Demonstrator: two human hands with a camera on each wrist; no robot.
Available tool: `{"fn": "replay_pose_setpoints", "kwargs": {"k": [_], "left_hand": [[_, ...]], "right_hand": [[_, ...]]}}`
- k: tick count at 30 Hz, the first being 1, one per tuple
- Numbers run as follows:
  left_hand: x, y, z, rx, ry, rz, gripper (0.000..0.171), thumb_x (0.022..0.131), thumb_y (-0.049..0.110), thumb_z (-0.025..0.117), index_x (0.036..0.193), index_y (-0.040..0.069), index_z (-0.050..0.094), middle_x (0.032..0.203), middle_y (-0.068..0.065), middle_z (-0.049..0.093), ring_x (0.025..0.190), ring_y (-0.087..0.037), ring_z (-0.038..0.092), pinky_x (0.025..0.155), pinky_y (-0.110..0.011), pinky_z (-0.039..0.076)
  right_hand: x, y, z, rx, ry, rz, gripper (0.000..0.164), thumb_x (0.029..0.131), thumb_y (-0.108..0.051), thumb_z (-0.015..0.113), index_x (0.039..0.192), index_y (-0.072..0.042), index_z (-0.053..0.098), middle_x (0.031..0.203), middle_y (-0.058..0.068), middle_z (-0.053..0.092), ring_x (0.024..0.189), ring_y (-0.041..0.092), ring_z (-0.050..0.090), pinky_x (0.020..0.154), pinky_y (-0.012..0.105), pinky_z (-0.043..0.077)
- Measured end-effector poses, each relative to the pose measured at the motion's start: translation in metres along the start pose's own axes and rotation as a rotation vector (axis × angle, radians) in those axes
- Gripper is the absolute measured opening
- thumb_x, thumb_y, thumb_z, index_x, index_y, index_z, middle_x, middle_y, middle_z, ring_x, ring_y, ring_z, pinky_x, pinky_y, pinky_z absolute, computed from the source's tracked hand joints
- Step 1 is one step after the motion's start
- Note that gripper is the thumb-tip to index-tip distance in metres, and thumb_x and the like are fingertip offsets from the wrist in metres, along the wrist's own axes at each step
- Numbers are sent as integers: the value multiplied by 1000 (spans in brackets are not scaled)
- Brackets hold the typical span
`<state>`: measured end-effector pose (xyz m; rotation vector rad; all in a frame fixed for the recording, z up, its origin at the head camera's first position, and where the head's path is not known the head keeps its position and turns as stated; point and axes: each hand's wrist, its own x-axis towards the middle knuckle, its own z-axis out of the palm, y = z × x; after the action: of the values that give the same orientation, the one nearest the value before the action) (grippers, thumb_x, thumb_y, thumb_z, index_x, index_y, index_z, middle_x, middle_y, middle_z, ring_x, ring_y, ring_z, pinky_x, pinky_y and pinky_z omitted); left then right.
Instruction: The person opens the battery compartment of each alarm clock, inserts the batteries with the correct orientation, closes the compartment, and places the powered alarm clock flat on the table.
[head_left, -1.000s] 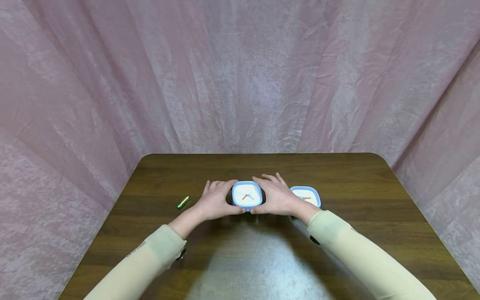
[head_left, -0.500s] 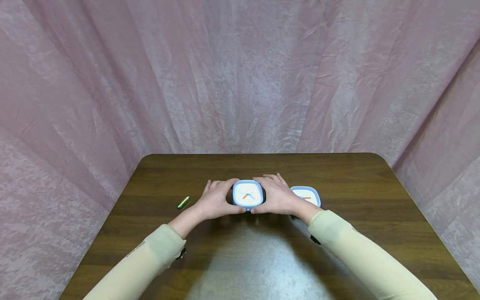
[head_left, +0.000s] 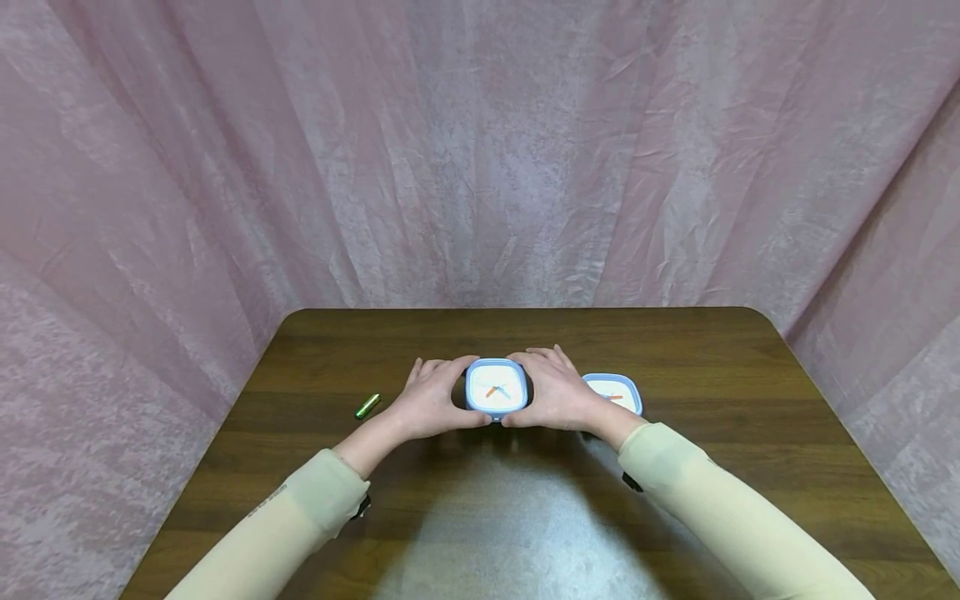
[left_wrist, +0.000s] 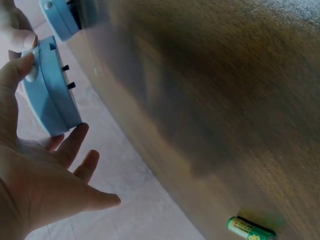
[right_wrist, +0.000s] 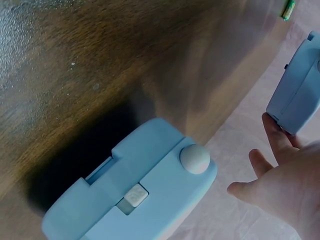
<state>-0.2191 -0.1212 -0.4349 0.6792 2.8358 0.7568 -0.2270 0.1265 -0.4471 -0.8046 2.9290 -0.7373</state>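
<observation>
Blue clock (head_left: 497, 388), one of two clocks we count, sits between our two hands, held at both sides. Our left hand (head_left: 433, 406) pinches its left side, thumb at the near edge and a finger at the far corner; our right hand (head_left: 553, 395) does the same at the right side, so the grip is firm on the case from both ends, with the thumb tips close together below the dial. On each hand we see other fingers standing free of the case. The dial tilts up toward us, showing one orange and one paler pointer, and from the left wrist we count two small black knobs on the back. We have the case raised above the worktop (head_left: 322, 350). Just beside our right hand and partly hidden by it lies the second clock (head_left: 611, 385), face up on the worktop; we cannot tell whether the hand touches it. On the other side, near our left hand but apart from it, lies one green battery (head_left: 367, 406), set slantwise. Our two pale sleeves (head_left: 288, 525) reach in from the near edge, and pink curtains (head_left: 480, 167) hang around the worktop.
</observation>
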Motion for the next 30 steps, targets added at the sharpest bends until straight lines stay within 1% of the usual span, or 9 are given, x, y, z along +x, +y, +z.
{"fn": "replay_pose_setpoints", "kwargs": {"k": [7,11,14,16,18,21,24,27,30], "left_hand": [[0,0,-1,-4,-2,3,97,79,55,84,157,17,41,152,-2,50,141,-34,35,119,-65,4],[0,0,-2,-25,-3,16,99,78,55,84,158,16,40,153,-3,49,142,-34,34,119,-63,4],[0,-1,-3,-48,-14,19,109,76,58,85,161,14,33,156,-4,45,145,-34,31,120,-61,4],[-1,-2,-4,-59,-21,19,117,74,61,85,163,15,26,159,-4,40,146,-33,28,121,-60,3],[-2,-3,-4,-67,-22,19,123,72,63,86,165,18,20,161,-4,38,148,-33,26,121,-59,2],[-3,-6,-5,-86,1,21,124,72,63,86,165,18,17,160,-4,39,148,-32,25,120,-60,4],[-4,-9,-6,-132,29,14,121,73,61,86,165,19,19,157,-4,43,147,-32,25,118,-62,14],[-4,-12,-6,-191,51,6,119,74,60,86,165,20,20,156,-5,45,147,-32,24,114,-62,25],[-4,-13,-7,-252,61,5,117,75,60,86,165,20,21,156,-6,44,147,-31,23,112,-61,30]], "right_hand": [[-1,-1,-1,9,14,-8,94,68,-54,88,145,-12,53,139,9,59,142,33,38,121,59,9],[-1,-1,-2,22,19,-3,94,69,-54,88,145,-12,52,140,9,58,142,32,38,121,58,9],[-1,-1,-3,31,19,0,94,70,-54,88,145,-11,52,141,9,57,142,32,38,121,57,9],[0,0,-3,42,19,8,95,70,-54,87,146,-10,51,143,8,56,143,31,37,122,56,9],[-1,1,-3,61,26,22,96,70,-54,87,147,-10,50,144,8,55,142,31,37,121,55,13],[-2,4,-4,122,38,65,96,70,-54,88,148,-12,49,146,6,53,140,29,38,118,55,23],[-4,5,-7,224,52,113,96,71,-51,89,149,-14,47,149,5,49,139,28,37,111,57,32],[-6,6,-8,319,58,151,97,72,-49,89,152,-16,44,152,7,44,142,28,33,110,58,34],[-8,7,-9,399,63,170,96,73,-46,89,152,-16,43,154,10,39,144,29,29,112,59,31]]}}
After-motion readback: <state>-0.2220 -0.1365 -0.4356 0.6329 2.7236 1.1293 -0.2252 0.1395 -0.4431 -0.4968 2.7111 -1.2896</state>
